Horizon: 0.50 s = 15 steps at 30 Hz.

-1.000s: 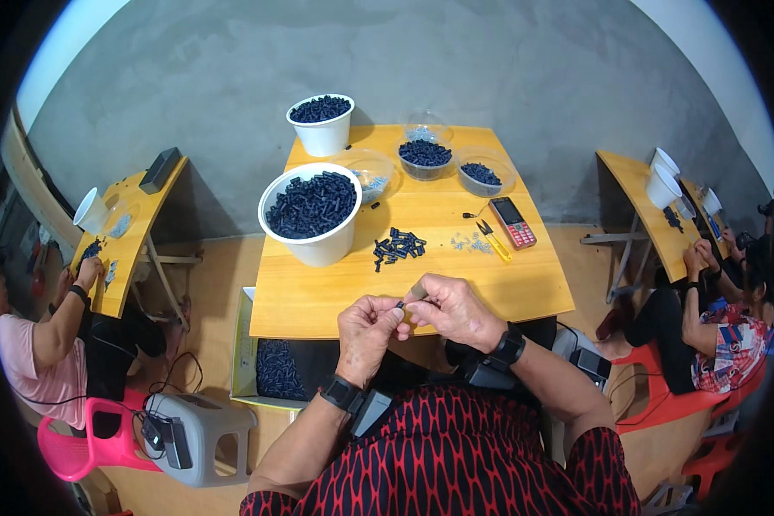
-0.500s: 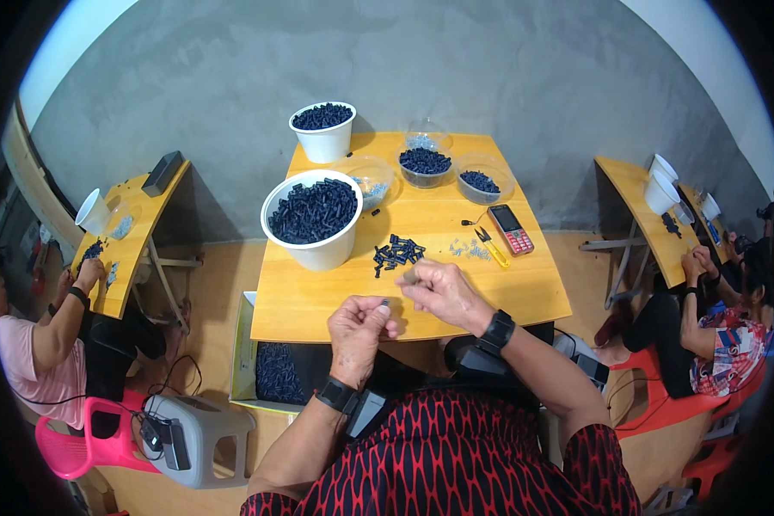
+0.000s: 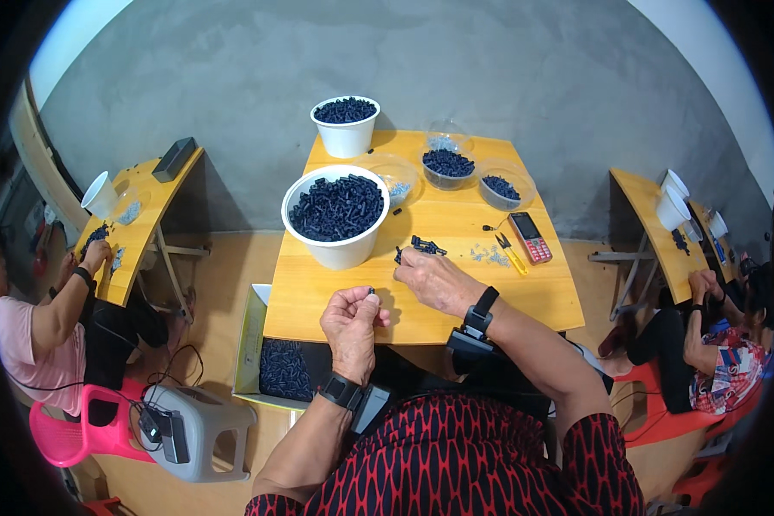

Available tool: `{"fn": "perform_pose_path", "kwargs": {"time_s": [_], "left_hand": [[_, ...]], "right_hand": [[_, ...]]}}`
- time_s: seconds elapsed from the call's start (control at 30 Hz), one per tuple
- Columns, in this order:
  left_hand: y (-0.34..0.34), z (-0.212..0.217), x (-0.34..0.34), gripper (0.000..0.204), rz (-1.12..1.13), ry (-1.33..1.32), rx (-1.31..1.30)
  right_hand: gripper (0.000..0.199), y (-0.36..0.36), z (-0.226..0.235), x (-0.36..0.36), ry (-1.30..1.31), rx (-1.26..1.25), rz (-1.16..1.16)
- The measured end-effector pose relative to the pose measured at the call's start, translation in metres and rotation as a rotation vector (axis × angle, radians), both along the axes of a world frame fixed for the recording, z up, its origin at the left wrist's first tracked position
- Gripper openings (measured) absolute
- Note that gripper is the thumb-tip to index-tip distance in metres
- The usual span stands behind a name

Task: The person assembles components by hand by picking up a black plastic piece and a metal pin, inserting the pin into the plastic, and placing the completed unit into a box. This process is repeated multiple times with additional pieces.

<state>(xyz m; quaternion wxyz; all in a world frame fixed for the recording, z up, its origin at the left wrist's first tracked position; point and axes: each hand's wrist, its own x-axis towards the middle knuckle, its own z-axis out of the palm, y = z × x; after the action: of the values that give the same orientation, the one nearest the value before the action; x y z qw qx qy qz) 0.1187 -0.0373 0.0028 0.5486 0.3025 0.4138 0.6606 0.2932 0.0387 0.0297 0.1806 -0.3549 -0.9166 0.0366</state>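
My left hand [image 3: 349, 328] is closed at the table's near edge, with a small dark plastic piece [image 3: 371, 292] pinched between thumb and fingers. Farther right, my right hand [image 3: 440, 281] reaches over a loose pile of short black plastic pieces [image 3: 427, 246] on the tabletop. Its fingers are bent together at the pile and cover much of it; what they grip, if anything, is hidden. Just right of that hand lie scattered small silvery metal parts [image 3: 490, 254], beside yellow-handled snips [image 3: 512, 255].
A large white bucket [image 3: 335, 249] of black pieces stands left of the pile, another white bucket [image 3: 346, 139] behind. Clear tubs [image 3: 449, 176] hold black or silvery parts. A red phone [image 3: 531, 238] lies right. A box [image 3: 254, 344] sits below; people work at both side tables.
My right hand has moved from near my left hand out to the black pile. The whole view has shifted a little. My left hand still pinches its small piece.
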Motion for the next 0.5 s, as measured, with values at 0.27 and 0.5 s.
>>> {"fn": "perform_pose_path", "kwargs": {"time_s": [0.27, 0.5], "left_hand": [[-0.005, 0.004, 0.006, 0.012, -0.160, -0.024, 0.004], [-0.015, 0.004, 0.019, 0.012, -0.376, -0.006, -0.033]], "right_hand": [[0.017, -0.043, -0.006, 0.006, 0.752, -0.499, -0.159], [0.015, -0.071, 0.003, 0.029, 1.237, -0.884, -0.124]]}}
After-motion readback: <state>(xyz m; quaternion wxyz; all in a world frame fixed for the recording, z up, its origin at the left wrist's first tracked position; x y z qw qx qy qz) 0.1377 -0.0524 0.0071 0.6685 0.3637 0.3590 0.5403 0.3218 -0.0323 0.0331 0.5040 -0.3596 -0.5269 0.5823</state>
